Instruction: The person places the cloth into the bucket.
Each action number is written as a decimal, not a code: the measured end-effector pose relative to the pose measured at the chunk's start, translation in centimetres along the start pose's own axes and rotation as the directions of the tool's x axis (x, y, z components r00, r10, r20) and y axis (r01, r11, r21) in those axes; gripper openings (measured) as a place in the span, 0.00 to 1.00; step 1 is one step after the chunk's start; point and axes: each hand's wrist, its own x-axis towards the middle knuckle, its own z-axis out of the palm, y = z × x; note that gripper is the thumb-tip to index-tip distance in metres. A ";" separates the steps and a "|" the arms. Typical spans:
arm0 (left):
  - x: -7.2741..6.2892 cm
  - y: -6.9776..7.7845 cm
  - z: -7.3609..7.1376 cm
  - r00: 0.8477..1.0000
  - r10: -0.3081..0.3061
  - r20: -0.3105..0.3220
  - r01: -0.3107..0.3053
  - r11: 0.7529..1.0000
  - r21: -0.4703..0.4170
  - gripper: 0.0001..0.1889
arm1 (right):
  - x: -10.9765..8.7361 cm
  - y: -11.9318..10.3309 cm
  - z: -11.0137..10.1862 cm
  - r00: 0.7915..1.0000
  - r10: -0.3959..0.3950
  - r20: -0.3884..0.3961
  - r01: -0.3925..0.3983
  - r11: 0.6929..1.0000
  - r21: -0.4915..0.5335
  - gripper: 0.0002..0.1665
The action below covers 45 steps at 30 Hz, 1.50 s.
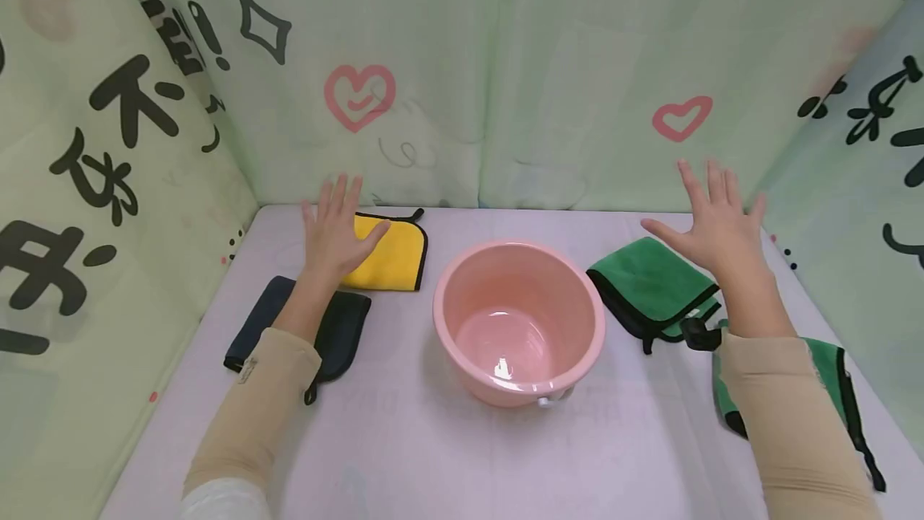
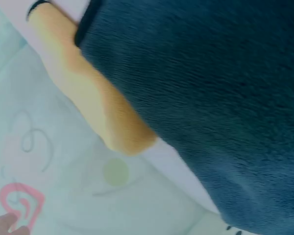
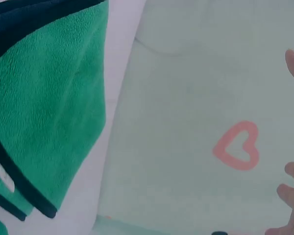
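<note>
Above the table's (image 1: 404,464) far side: left hand (image 1: 334,231) spread, near yellow cloth (image 1: 393,257); right hand (image 1: 713,229) spread, near green cloth (image 1: 646,275). Pink bucket (image 1: 520,283) between cloths. Curtain (image 1: 577,62): large dark characters (image 1: 130,112), reading uncertain. White tag (image 3: 3,176) on green cloth, illegible.

Light is bright and diffuse; glare glints at six o'clock inside the bucket (image 1: 516,287); wrist views look soft.

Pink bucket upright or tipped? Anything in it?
Upright and empty. In the head view the pink bucket stands mouth up, its inner floor bare apart from reflected light.
</note>
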 end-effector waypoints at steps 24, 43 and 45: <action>-4.7 5.2 -1.6 0.974 0.032 0.226 0.160 0.607 -0.779 0.37 | -10.1 5.0 1.8 0.998 0.061 -0.033 -0.063 0.997 -0.033 0.59; -5.9 6.8 -1.2 0.847 0.139 0.513 0.426 0.399 -0.812 0.32 | -16.5 8.0 7.1 0.982 0.179 0.064 -0.177 0.983 -0.040 0.63; -6.0 6.8 -1.4 0.826 0.153 0.542 0.455 0.384 -0.803 0.32 | -16.9 8.2 7.6 0.981 0.178 0.082 -0.176 0.984 -0.033 0.63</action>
